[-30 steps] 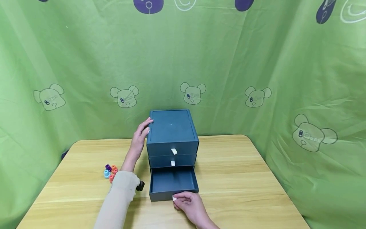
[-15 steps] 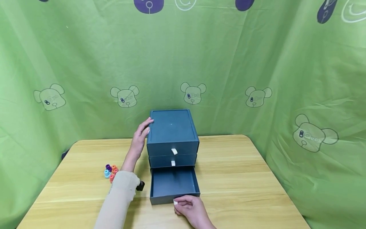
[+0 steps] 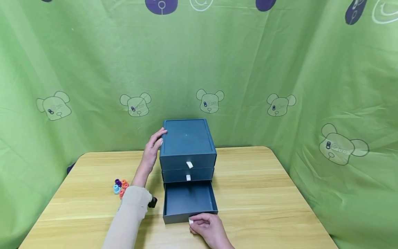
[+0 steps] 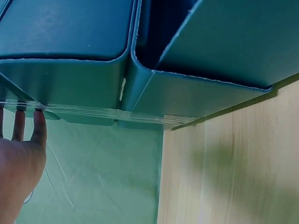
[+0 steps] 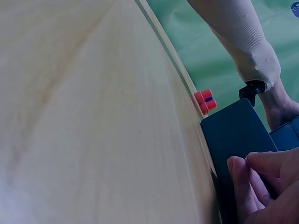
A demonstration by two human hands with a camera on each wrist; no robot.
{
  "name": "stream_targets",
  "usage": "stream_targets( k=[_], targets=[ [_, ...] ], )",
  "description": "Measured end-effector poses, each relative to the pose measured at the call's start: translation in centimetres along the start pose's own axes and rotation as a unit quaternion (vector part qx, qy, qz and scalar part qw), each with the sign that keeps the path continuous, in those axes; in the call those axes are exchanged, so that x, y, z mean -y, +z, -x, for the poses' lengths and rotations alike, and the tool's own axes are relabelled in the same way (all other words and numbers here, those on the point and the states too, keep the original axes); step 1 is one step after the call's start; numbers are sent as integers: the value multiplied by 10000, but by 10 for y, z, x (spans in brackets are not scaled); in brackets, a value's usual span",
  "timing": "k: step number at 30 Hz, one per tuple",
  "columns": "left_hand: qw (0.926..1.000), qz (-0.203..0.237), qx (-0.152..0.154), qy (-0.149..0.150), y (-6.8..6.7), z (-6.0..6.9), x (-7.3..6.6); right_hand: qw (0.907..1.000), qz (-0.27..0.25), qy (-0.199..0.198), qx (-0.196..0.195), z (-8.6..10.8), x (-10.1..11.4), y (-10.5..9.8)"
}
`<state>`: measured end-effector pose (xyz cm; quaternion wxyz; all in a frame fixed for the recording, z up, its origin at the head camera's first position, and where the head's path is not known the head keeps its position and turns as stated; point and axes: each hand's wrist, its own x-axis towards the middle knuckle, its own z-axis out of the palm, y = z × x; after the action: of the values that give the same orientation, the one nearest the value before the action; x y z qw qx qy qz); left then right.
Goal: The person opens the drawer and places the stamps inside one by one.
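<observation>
A dark blue drawer unit (image 3: 186, 138) stands on the table with three drawers, each with a white pull tab. Its bottom drawer (image 3: 189, 199) is pulled out, and nothing lies inside it. At the front of that drawer, my right hand (image 3: 209, 228) pinches the white tab (image 3: 191, 220) between thumb and fingers. My left hand (image 3: 151, 150) rests against the unit's left side near the top, fingers extended; in the left wrist view its fingertips (image 4: 39, 122) touch the side wall. The two upper drawers are closed.
Several small coloured pegs, orange, purple and light blue, including a light blue peg (image 3: 116, 188), stand on the wooden table (image 3: 255, 193) left of the unit. A green curtain (image 3: 242, 69) hangs behind. Clear tape (image 4: 93, 111) runs along the unit's side.
The bottom drawer has slid slightly farther out toward me, with my right hand on its tab. My left hand has stayed in place against the unit.
</observation>
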<state>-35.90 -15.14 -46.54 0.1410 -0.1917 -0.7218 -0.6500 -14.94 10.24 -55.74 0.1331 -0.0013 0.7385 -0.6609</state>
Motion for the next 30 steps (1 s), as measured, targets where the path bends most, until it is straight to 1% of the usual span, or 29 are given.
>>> stream_targets(
  k=[2,6,9,11,12,14,19,20,25,30],
  targets=[
    [10000,22,35,-23,0,1,-4,10000,-10,-12,0,-1,-1,0],
    [9999,42,123,-43,1,6,-24,10000,22,21,-20,-1,-1,0],
    [9999,-24,142,-26,2,9,-36,10000,39,14,-20,-2,-1,1],
    [9999,-31,147,-48,2,9,-38,10000,49,23,-25,-2,-1,1],
    [9999,-37,149,-69,2,10,-38,10000,44,40,-29,-2,-1,1],
    [9998,-35,136,-148,2,8,-32,9999,53,101,-35,-2,0,0],
    [9994,-157,90,-295,2,8,-10,9998,74,198,-14,-1,1,0],
    [9993,-171,104,-311,2,9,-9,9998,75,187,-12,0,1,0],
    [9990,-219,194,-331,-4,23,-10,9999,55,143,-24,1,2,1],
    [9977,-458,306,-401,-14,43,-20,9997,138,191,-31,0,3,0]
  ],
)
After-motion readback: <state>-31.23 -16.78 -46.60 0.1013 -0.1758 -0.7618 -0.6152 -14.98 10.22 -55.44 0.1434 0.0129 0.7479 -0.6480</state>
